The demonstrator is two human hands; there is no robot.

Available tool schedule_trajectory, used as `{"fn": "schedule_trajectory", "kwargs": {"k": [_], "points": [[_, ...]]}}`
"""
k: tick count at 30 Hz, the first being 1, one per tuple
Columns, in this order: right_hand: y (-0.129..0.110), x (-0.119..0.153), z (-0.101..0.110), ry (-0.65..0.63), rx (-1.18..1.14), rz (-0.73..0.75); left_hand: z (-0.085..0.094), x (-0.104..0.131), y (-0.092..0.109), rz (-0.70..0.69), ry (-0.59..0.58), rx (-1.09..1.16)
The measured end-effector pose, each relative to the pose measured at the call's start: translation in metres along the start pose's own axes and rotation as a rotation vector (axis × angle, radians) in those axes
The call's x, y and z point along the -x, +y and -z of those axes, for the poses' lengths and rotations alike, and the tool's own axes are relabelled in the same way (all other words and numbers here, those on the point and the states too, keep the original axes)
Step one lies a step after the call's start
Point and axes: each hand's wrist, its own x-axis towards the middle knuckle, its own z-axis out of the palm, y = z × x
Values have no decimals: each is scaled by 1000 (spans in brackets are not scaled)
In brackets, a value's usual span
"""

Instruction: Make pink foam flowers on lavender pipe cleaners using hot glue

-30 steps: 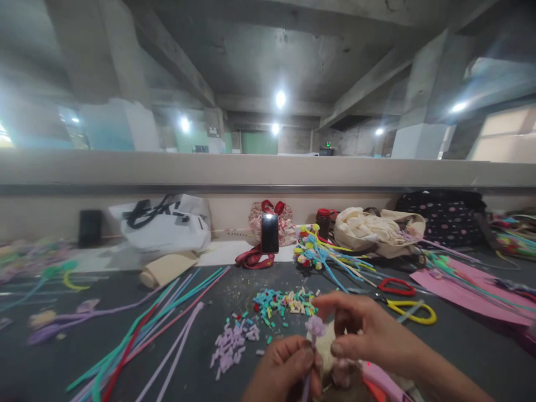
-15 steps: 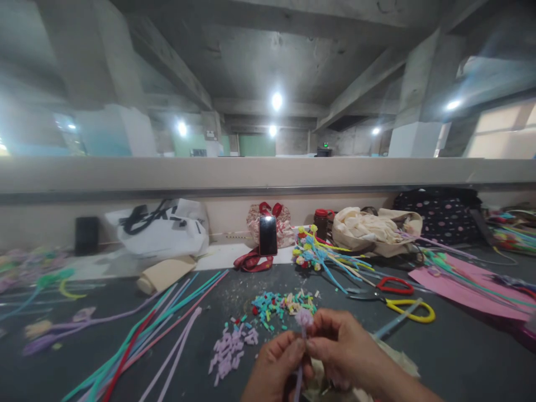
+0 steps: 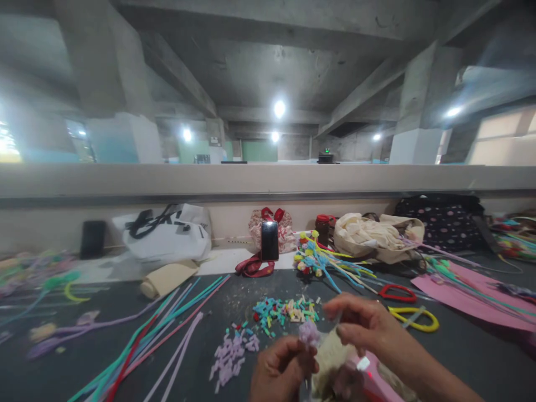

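Observation:
My left hand point(image 3: 283, 365) is closed, pinching a small fluffy lilac pipe-cleaner flower point(image 3: 309, 333) just below its head. To the right of it, my right hand point(image 3: 364, 329) is raised with thumb and fingers apart, and I see nothing between them. Below the right hand lies a pink tool with a small red light point(image 3: 372, 375), probably a glue gun, partly hidden by the wrist. A crumpled pale cloth or wrapper point(image 3: 330, 357) lies between the hands. Left of the left hand is a pile of cut lilac pieces point(image 3: 228, 360).
Mixed coloured cut pieces point(image 3: 272, 312) lie ahead of my hands. Long pipe cleaners point(image 3: 138, 346) spread at the left. Scissors with red and yellow handles point(image 3: 412, 318) lie right, near pink sheet point(image 3: 460, 296). A phone point(image 3: 269, 241) and bags point(image 3: 167, 234) stand along the back.
My right hand has let go of the lilac flower and moved right, its fingers opening. My left hand still holds the flower. The pink tool now shows beneath the right hand.

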Motion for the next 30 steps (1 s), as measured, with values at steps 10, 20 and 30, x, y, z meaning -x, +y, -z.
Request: {"fn": "schedule_trajectory", "kwargs": {"k": [10, 20, 30], "points": [[-14, 4, 0, -366, -11, 64, -3, 4, -10, -35, -205, -91], [-10, 0, -5, -411, -135, 118, -6, 7, -3, -12, -295, -141], [-12, -2, -7, -412, -106, 132, -3, 6, -7, -6, -304, -100]]}}
